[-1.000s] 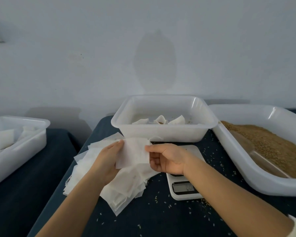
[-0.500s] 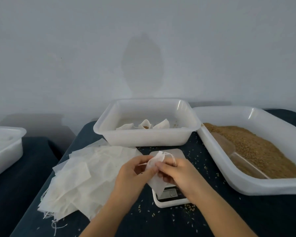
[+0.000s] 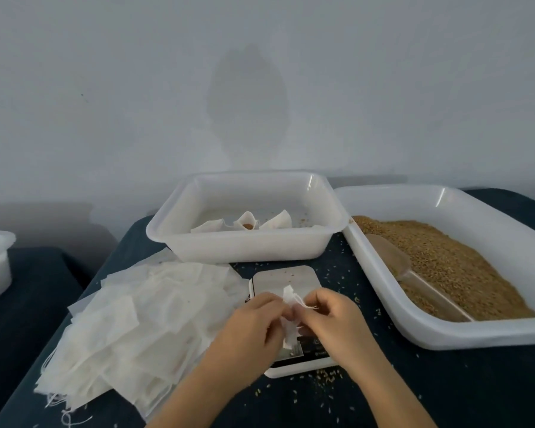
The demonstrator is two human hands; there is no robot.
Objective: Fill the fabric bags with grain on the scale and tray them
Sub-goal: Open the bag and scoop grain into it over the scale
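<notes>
Both hands moved from the bag pile (image 3: 130,329) to over the scale (image 3: 283,278); left hand (image 3: 254,322) and right hand (image 3: 334,319) pinch one bag (image 3: 289,332).

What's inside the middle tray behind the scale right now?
The middle tray holds three fabric bags; one stands open, showing grain. Loose grains lie on its floor. The near wall hides the bags' lower parts.
</notes>
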